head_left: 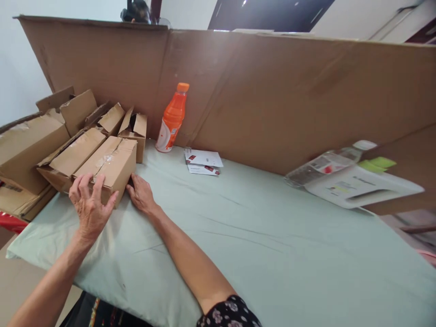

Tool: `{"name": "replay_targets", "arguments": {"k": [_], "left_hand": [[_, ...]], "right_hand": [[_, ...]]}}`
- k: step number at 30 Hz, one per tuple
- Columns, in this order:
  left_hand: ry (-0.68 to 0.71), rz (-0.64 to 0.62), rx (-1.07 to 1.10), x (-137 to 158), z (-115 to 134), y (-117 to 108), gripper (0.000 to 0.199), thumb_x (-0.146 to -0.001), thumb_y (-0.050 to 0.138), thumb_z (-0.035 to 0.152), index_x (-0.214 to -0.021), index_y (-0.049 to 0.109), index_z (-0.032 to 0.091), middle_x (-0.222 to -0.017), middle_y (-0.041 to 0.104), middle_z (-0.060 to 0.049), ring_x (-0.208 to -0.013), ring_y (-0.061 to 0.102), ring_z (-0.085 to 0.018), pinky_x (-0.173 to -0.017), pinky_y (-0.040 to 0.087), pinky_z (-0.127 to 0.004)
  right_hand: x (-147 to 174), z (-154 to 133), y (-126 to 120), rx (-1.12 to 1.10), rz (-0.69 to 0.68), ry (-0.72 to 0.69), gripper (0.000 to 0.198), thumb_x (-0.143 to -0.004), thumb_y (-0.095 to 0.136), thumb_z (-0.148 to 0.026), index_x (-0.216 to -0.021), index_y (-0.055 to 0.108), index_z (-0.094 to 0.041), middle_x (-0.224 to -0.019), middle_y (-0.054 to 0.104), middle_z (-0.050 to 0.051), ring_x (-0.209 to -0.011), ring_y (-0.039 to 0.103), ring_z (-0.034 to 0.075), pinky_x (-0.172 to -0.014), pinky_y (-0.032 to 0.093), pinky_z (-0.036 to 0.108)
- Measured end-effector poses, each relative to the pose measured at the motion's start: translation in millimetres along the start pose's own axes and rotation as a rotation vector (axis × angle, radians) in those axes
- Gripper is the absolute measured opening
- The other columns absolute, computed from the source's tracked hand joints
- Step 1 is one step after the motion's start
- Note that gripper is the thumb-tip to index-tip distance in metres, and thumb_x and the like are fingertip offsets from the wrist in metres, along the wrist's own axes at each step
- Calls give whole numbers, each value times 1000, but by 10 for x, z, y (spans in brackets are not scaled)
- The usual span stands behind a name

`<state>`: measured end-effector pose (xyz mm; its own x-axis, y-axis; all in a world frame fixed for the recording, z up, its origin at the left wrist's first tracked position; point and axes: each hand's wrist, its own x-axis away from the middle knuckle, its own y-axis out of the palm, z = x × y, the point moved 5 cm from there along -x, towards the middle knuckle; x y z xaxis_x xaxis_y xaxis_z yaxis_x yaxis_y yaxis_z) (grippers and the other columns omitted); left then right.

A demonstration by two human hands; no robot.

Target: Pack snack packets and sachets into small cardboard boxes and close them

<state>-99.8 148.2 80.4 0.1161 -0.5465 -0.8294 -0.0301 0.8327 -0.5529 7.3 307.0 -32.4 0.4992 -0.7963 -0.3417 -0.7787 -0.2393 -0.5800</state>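
Note:
A closed cardboard box (108, 154) with clear tape on its lid sits at the left of the cloth-covered table, between my two hands. My left hand (90, 204) grips its near end, fingers spread over the front top edge and thumb near the front right corner. Low against the right side of this box is my right hand (140, 194), its fingertips partly hidden at the base. Directly left of the held box stands another cardboard box (76, 152). Just behind it is a small carton (137, 129) with raised flaps.
More cardboard boxes (34, 141) crowd the left end. An orange drink bottle (173, 118) and white printed cards (204, 159) lie near the tall cardboard panel (272, 100). At right are a clear plastic bottle (323, 165) and a white jug (361, 186). A person's head (138, 11) shows behind.

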Motion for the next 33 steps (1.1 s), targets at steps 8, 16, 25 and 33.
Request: {"name": "replay_targets", "arguments": {"k": [8,16,25,33], "left_hand": [[22,-26,179,198,268,-240,76,-93,71,30,-161,36,25,-167,30,-21,-156,30,-42,-124,27,-65],[14,-481,618,285,580,250,31,-92,61,24,-122,70,24,-134,66,-12,-120,66,-29,-105,55,-47],[-241,-495,712,208,472,1519,70,-76,63,17,-144,50,17,-145,55,-18,-140,53,-33,-120,45,-54],[-315,-463,832,377,476,1593,77,-76,65,17,-150,42,17,-150,52,-20,-146,49,-34,-126,37,-57]], "right_hand": [[22,60,-42,-122,69,44,47,-90,64,-30,-136,65,-19,-150,60,15,-143,51,30,-121,39,48],[-51,422,-292,-394,381,193,37,-93,49,-30,-126,64,-18,-153,52,17,-122,65,23,-105,54,41],[-63,567,-348,-499,462,241,44,-95,47,-38,-133,59,-18,-142,63,16,-120,66,24,-106,54,44],[9,669,-344,-424,379,285,50,-96,48,-39,-141,55,-19,-151,59,17,-133,60,27,-115,47,50]]}}
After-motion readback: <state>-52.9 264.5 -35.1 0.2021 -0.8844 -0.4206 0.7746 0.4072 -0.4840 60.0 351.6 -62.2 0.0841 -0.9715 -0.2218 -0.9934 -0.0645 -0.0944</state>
